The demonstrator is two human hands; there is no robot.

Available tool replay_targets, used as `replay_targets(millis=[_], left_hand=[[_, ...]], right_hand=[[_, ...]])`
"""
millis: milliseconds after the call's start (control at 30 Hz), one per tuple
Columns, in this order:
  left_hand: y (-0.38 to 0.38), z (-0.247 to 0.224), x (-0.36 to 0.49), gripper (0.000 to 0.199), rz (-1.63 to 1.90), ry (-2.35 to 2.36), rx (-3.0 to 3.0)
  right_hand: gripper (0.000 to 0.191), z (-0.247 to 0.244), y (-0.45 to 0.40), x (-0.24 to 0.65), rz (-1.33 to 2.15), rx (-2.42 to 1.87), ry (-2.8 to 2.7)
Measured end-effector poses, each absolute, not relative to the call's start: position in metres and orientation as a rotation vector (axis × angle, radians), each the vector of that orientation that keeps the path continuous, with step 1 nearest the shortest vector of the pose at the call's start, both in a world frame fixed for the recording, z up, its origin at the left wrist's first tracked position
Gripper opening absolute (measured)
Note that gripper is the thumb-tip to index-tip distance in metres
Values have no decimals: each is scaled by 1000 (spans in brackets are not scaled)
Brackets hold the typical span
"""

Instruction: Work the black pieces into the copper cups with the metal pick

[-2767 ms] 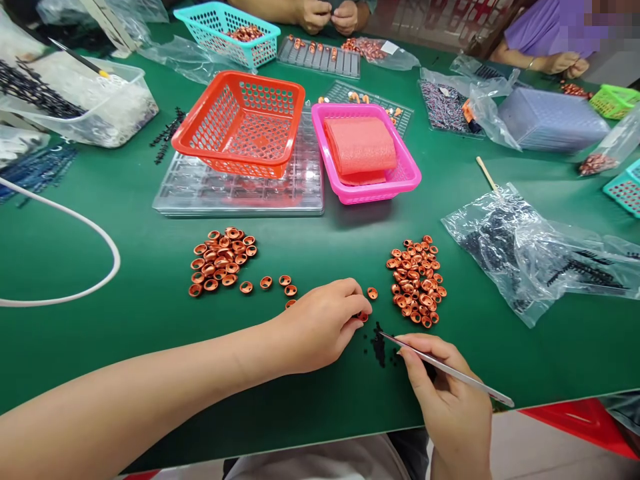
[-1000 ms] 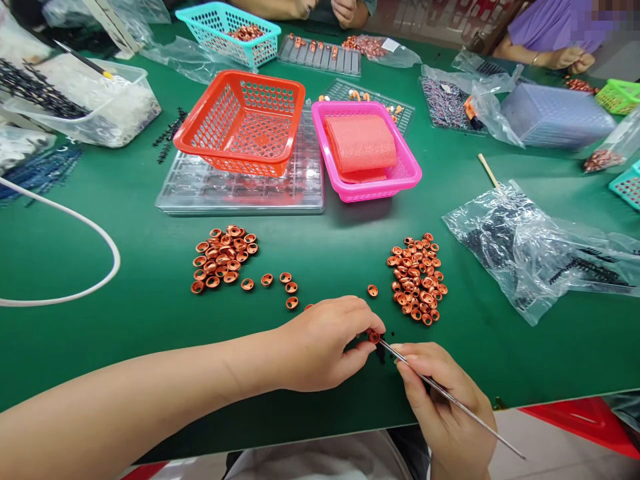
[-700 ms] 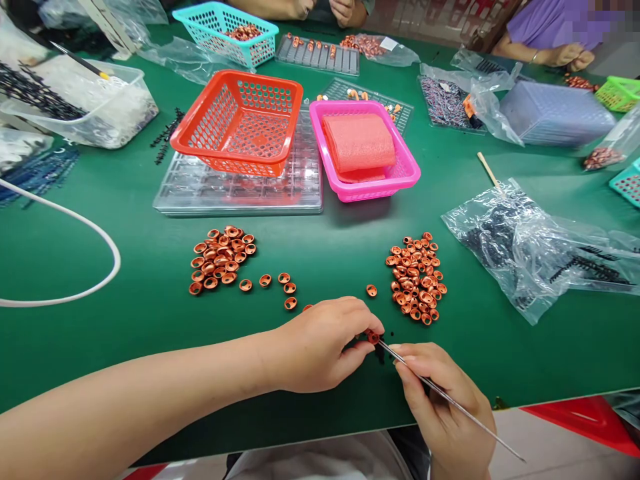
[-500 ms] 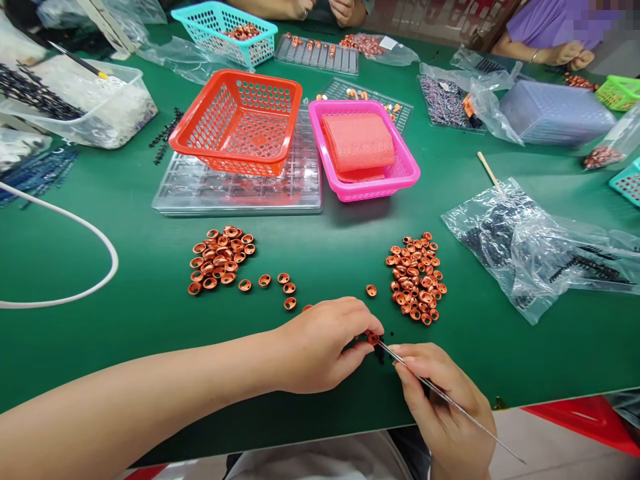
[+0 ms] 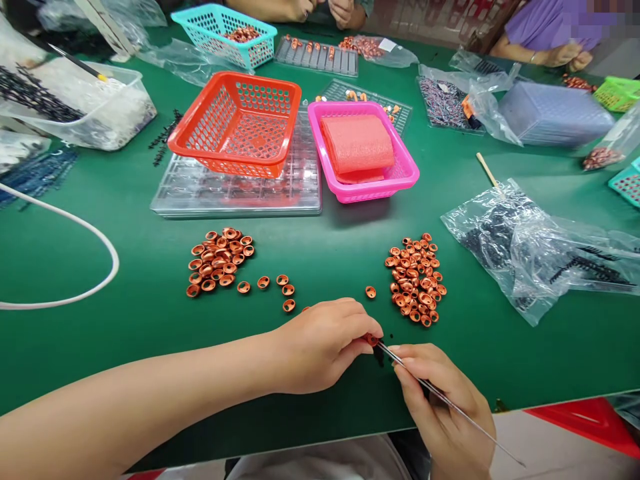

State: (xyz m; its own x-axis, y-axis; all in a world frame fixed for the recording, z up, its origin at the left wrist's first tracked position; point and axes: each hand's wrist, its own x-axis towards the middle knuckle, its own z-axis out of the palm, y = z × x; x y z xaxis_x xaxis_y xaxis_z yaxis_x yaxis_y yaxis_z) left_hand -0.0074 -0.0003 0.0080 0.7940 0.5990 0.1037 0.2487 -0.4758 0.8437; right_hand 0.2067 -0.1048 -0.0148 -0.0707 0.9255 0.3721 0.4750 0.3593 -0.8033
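Between thumb and forefinger, my left hand [image 5: 320, 347] pinches a small copper-coloured ring [image 5: 371, 339] near the table's front edge. My right hand [image 5: 445, 400] grips a thin metal tool [image 5: 465, 415], its tip meeting the ring. A small dark piece lies just under the ring, partly hidden. To the left sits a pile of copper rings [image 5: 220, 260], with several loose ones [image 5: 289, 290] trailing toward my left hand. Another pile [image 5: 415, 277] lies beyond my right hand, a single ring [image 5: 370, 292] beside it.
A red basket [image 5: 240, 163] stands on clear trays [image 5: 235, 205]; a pink basket [image 5: 345, 193] holding rolled foam is beside it. Plastic bags of black parts [image 5: 505, 233] lie right. A white cable [image 5: 107, 247] curves at left. Other people's hands [image 5: 343, 12] show at the far side.
The ring in my left fingers has tilted slightly and shows less of its opening. Both hands stay in nearly the same place.
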Motion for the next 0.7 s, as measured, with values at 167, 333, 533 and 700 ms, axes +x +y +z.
replay_targets(millis=[167, 333, 533, 700], left_hand=[[0, 7, -7, 18, 515, 616, 2067], [0, 10, -7, 16, 506, 633, 2053], [0, 11, -7, 15, 478, 651, 2043], [0, 11, -7, 16, 476, 652, 2040]], right_hand=[[43, -15, -104, 206, 586, -1216, -1709], [39, -16, -105, 208, 586, -1234, -1730], [39, -15, -104, 207, 563, -1230, -1729], [39, -15, -106, 207, 562, -1233, -1711]])
